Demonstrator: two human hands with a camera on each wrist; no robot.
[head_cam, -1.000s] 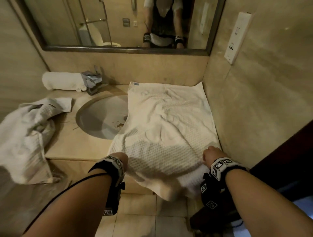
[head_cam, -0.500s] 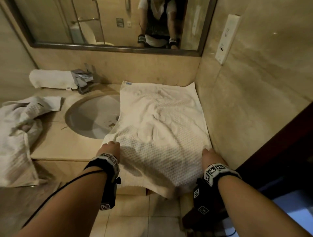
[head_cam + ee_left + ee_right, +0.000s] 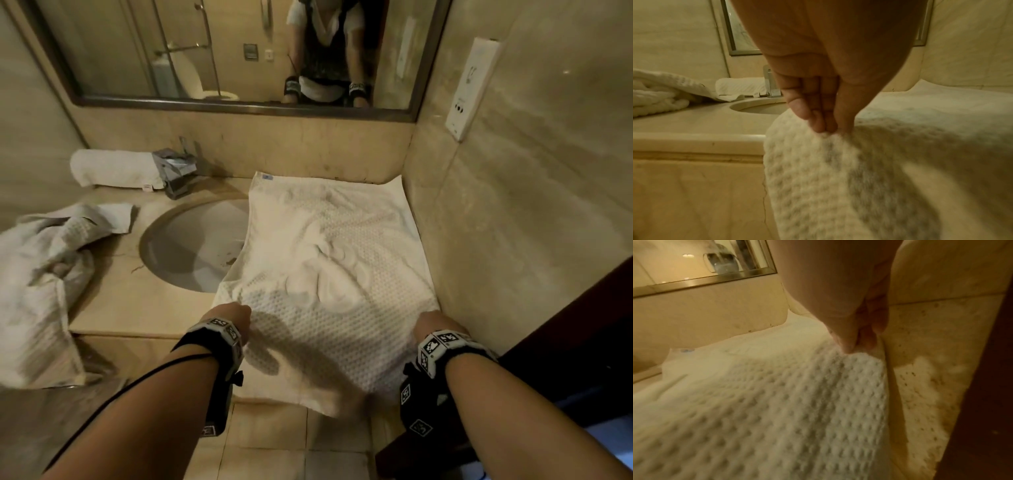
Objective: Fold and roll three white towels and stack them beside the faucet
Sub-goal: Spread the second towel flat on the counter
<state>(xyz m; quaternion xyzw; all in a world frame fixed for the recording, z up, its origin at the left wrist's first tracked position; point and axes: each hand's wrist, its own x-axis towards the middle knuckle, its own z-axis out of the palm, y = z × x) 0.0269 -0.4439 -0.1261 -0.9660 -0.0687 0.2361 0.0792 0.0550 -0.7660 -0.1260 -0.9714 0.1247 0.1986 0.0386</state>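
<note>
A white waffle-weave towel [image 3: 329,260] lies spread on the counter right of the sink, its near end hanging over the front edge. My left hand [image 3: 233,313] pinches its left edge [image 3: 824,134] near the counter front. At the right edge by the wall, my right hand [image 3: 435,320] pinches the same towel [image 3: 857,352]. A rolled white towel [image 3: 114,169] lies left of the faucet [image 3: 174,171] against the back wall. A third, crumpled towel [image 3: 41,274] lies heaped at the counter's left end.
The round sink basin [image 3: 195,246] sits between the crumpled towel and the spread one. A mirror [image 3: 239,51] hangs above the backsplash. The right wall [image 3: 513,222] carries a socket plate [image 3: 471,89]. Tiled floor [image 3: 274,445] lies below the counter edge.
Both hands moved forward from the hanging end up onto the towel's side edges at the counter front and now pinch them. The head view shifted slightly.
</note>
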